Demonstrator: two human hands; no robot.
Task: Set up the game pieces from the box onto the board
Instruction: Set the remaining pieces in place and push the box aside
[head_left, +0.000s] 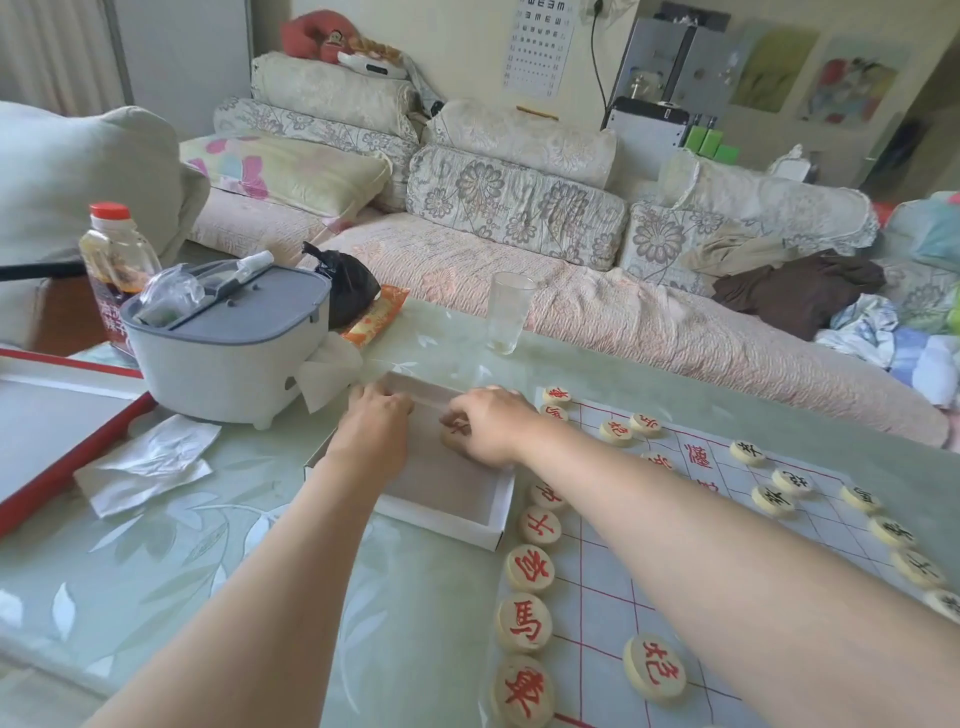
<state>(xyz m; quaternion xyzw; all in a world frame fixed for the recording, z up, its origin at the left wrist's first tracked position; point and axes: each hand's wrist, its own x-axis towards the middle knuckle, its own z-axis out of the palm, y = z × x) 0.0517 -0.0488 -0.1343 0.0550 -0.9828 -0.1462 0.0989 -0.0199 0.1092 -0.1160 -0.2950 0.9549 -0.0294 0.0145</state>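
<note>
A shallow white box (447, 512) lies open side up on a green table (410, 623), just left of the board (597, 587). Its sides run in line with the board's edge; which side is longer is unclear.

Both hands reach into the box, close together. The right hand (491, 426) pinches one red-lettered piece (456, 435) on the box floor. The left hand (376, 418) has its fingers bent at the far wall; whether it grips anything cannot be told.

On the board, eleven red-lettered discs and seven black-lettered discs show, with the right arm hiding part of it.
</note>
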